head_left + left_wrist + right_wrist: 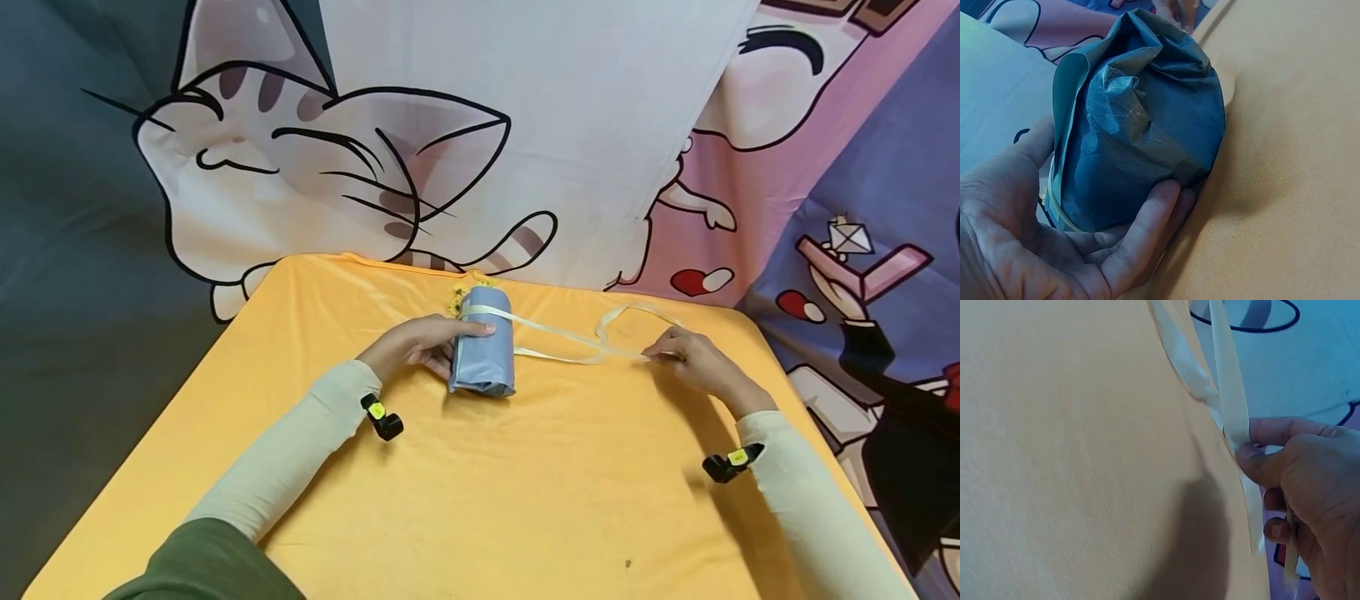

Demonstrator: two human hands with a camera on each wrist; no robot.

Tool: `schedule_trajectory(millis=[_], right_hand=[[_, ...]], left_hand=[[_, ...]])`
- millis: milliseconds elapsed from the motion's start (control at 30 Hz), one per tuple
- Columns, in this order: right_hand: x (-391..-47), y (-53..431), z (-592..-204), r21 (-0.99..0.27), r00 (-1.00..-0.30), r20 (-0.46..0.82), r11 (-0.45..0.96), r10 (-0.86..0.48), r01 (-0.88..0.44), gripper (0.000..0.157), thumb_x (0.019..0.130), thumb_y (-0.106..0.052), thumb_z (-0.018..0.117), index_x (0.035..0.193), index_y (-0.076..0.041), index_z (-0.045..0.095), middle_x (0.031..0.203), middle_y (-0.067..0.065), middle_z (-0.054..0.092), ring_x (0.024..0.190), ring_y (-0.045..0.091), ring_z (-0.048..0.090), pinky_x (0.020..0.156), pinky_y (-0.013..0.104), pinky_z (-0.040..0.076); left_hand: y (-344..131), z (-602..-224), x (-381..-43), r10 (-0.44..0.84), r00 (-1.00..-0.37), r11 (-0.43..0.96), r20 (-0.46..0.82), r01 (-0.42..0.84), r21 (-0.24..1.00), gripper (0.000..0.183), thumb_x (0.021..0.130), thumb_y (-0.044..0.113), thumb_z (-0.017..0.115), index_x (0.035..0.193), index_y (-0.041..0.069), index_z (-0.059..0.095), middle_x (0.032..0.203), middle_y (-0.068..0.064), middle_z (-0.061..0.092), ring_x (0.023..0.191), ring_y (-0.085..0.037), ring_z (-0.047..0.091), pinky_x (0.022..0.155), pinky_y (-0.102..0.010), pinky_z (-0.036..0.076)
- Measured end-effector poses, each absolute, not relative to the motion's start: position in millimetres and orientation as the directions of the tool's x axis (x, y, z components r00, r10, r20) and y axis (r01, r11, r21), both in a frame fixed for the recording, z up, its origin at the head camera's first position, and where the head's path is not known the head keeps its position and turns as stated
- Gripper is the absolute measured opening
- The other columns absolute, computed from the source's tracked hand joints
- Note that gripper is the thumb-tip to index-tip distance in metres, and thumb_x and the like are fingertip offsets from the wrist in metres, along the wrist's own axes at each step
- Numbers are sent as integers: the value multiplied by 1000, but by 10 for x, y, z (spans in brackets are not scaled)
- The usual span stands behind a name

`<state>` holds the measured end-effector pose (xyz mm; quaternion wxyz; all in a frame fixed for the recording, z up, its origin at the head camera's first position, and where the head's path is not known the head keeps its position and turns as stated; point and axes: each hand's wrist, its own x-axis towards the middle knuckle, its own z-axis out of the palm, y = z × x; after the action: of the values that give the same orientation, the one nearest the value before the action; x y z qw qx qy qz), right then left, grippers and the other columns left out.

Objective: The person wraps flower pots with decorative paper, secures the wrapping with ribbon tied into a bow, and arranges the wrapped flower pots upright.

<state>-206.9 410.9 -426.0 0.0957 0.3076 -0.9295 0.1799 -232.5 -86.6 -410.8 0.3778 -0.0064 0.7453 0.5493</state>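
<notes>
A bundle wrapped in blue paper (483,358) lies near the table's far edge, small yellow flowers (457,298) showing at its far end. My left hand (423,342) grips it from the left, thumb across the top. In the left wrist view, the folded, crumpled paper end (1141,125) faces the camera and the fingers (1147,231) curl beneath it. A cream ribbon (555,332) passes around the bundle's far part and stretches right. Off to the right, my right hand (693,358) pinches this ribbon (1232,381) between thumb and forefinger; a frayed ribbon end (1291,575) hangs below the palm.
A yellow cloth (525,500) covers the table. Behind it hangs a curtain (585,167) printed with a cartoon cat and figures. A loose loop of ribbon (618,310) curves above the cloth near the right hand. One small dark spot (627,564) marks the cloth in front.
</notes>
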Motion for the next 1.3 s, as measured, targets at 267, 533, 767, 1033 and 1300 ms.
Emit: schedule_trajectory(millis=[267,533,767,1033,1300], right_hand=[[-2080,4247,-4266,-268,-871,200,830,-449,-489,23,95,13,77,105,-4,89,103,14,81,102,44,76,94,61,61],[-2121,4361,-4273,-295,-942,88,894,-325,-336,13,104,-4,78,115,0,85,111,24,82,107,47,75,97,68,60],[-2132,4435,-4269,-276,-960,64,919,-273,-280,13,105,-6,78,115,-1,85,110,24,82,103,44,75,94,64,60],[-2128,4489,-4242,-245,-971,15,941,-238,-234,16,105,-4,74,116,-1,84,115,28,81,108,49,73,99,68,58],[-2149,4198,-4152,-180,-975,-38,961,-219,-209,39,98,-5,65,134,-3,78,131,35,74,116,63,65,91,72,51]], left_hand=[[-875,-4119,-2332,406,-711,385,-574,-437,813,75,99,63,79,139,1,66,104,-16,82,82,-24,82,77,-40,72],[-883,-4142,-2332,418,-713,387,-562,-420,821,76,99,65,78,138,2,67,101,-16,83,79,-24,82,74,-39,72],[-881,-4144,-2339,413,-715,394,-564,-418,818,74,99,65,78,136,1,68,101,-15,82,78,-23,81,73,-38,71],[-865,-4151,-2365,411,-711,387,-570,-430,815,72,100,62,78,134,-1,68,100,-14,81,79,-23,81,75,-39,71],[-862,-4144,-2315,388,-736,387,-555,-417,822,76,97,65,81,132,-2,71,99,-15,82,78,-24,82,75,-40,72]])
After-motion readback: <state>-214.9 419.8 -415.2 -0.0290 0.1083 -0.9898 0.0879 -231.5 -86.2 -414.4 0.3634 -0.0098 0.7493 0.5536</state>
